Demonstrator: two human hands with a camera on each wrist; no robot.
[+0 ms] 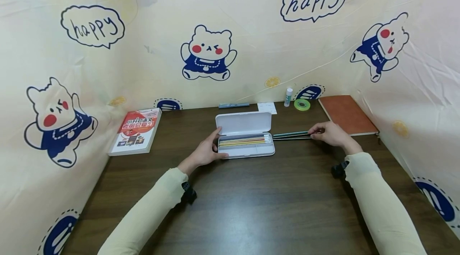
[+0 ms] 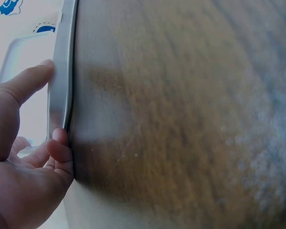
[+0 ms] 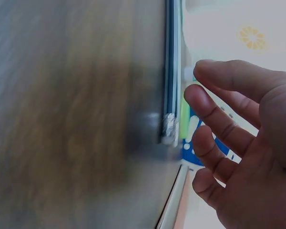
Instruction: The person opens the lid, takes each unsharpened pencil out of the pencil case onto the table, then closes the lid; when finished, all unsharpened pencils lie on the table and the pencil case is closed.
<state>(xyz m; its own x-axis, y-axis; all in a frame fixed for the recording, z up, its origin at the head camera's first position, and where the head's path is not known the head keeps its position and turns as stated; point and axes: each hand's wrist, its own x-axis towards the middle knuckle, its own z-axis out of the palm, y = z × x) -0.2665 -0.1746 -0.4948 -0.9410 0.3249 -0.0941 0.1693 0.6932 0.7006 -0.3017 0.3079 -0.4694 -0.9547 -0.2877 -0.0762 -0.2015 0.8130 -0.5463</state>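
Note:
A white pencil case (image 1: 248, 151) lies with its lid (image 1: 243, 123) raised at the back. Several yellow and light-coloured pencils (image 1: 244, 141) lie inside it. My left hand (image 1: 206, 150) holds the case's left end, with the thumb on the front rim (image 2: 62, 86) in the left wrist view. Right of the case are a few dark and teal pencils (image 1: 290, 135). My right hand (image 1: 328, 132) is at their right ends. In the right wrist view its fingers (image 3: 219, 119) are bent and spread beside the pencils' shiny ends (image 3: 169, 128), with a gap between fingertips and pencils.
At the left lies a red-and-white book (image 1: 136, 131). Along the back are a blue-grey pen (image 1: 233, 105), a white paper (image 1: 266, 108), a glue stick (image 1: 288, 97) and a green tape roll (image 1: 302, 105). A brown notebook (image 1: 348, 115) lies at the right, by the hanging cloth.

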